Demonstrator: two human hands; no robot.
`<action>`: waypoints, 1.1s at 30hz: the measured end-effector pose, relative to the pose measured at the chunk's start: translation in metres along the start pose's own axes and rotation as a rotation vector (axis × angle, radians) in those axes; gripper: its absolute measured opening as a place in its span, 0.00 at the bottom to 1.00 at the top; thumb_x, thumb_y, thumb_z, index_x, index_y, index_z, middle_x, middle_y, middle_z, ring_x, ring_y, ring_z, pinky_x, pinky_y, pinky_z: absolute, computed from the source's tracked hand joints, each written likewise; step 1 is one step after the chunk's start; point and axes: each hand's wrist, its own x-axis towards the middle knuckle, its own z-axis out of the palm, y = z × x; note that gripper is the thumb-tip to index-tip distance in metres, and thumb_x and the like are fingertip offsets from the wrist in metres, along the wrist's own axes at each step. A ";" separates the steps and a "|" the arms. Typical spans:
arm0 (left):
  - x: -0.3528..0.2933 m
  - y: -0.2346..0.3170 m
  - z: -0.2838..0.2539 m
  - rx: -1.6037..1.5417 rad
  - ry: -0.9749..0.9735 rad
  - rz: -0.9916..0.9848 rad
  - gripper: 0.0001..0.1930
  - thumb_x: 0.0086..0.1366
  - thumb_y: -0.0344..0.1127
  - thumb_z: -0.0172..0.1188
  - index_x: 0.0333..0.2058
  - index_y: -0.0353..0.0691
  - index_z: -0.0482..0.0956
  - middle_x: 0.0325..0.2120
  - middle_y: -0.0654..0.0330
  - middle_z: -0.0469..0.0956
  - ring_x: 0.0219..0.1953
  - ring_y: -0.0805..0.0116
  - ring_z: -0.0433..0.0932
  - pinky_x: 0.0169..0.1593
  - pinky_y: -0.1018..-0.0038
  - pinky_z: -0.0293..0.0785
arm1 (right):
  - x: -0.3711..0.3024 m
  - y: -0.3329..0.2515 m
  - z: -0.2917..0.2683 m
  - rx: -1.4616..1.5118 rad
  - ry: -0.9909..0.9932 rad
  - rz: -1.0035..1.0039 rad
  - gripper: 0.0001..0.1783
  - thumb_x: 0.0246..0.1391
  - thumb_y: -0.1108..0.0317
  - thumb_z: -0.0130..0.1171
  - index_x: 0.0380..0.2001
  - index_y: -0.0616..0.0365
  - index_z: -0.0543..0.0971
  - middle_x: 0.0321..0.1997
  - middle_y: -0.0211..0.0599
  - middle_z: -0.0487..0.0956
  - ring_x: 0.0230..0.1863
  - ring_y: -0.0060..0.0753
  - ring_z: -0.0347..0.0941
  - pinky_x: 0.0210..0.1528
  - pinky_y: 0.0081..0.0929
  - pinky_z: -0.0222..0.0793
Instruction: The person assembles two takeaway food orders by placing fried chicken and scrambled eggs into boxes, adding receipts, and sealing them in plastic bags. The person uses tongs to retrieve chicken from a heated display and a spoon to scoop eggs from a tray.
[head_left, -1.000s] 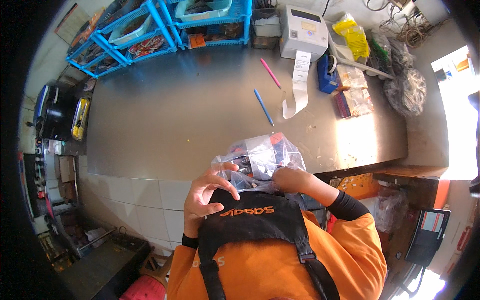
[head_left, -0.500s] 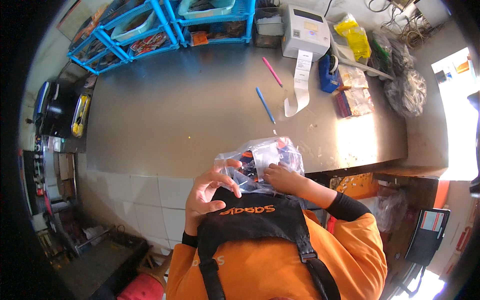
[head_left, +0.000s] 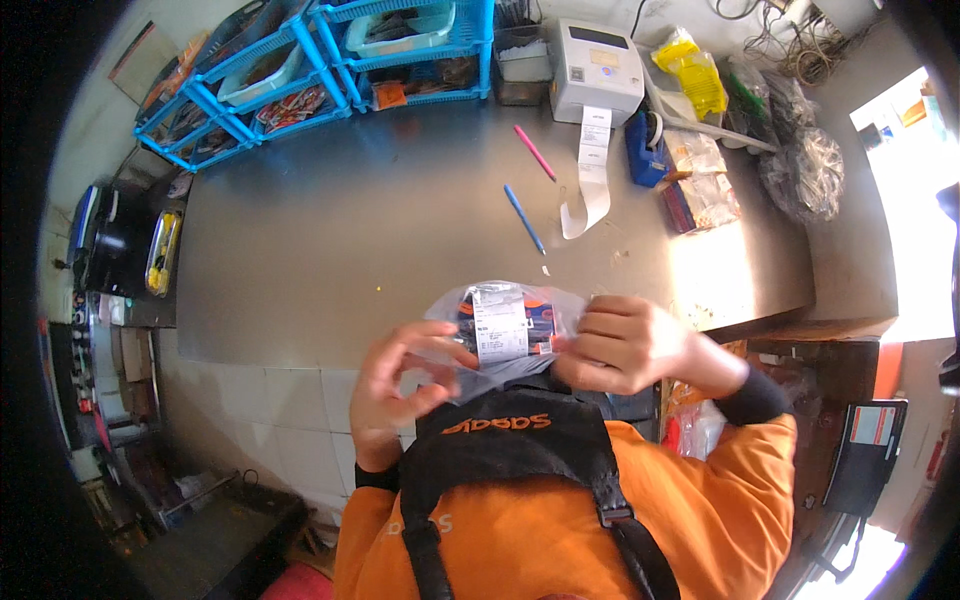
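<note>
A clear plastic bag point(head_left: 565, 312) is between my hands at the table's near edge, close to my apron. Inside it shows a dark blue and orange packet point(head_left: 541, 322) with a white printed slip point(head_left: 498, 325) lying over it. My left hand point(head_left: 400, 375) curls round the bag's left side, the fingers touching the plastic and the thumb held lower and apart. At the right end, my right hand point(head_left: 622, 343) is closed on the bag's edge, its fingers bent together. The plastic under both hands is partly hidden.
On the metal table point(head_left: 300, 260) lie a pink pen point(head_left: 535, 152) and a blue pen point(head_left: 524, 219). A label printer point(head_left: 598, 72) with a hanging paper strip, a blue tape dispenser point(head_left: 646, 150) and small boxes point(head_left: 703, 200) stand at the far right. Blue racks point(head_left: 345, 75) line the far left.
My right hand has moved right, off the slip, to the bag's right edge. The slip and packet now face up more plainly. My left hand has shifted slightly left and down.
</note>
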 end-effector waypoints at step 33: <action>0.012 -0.224 0.051 0.478 -0.455 0.041 0.14 0.49 0.27 0.56 0.37 0.37 0.78 0.38 0.48 0.77 0.42 0.51 0.74 0.48 0.62 0.68 | -0.021 -0.023 0.006 0.483 -0.305 1.222 0.34 0.30 0.77 0.67 0.49 0.55 0.74 0.41 0.41 0.78 0.38 0.33 0.78 0.36 0.25 0.74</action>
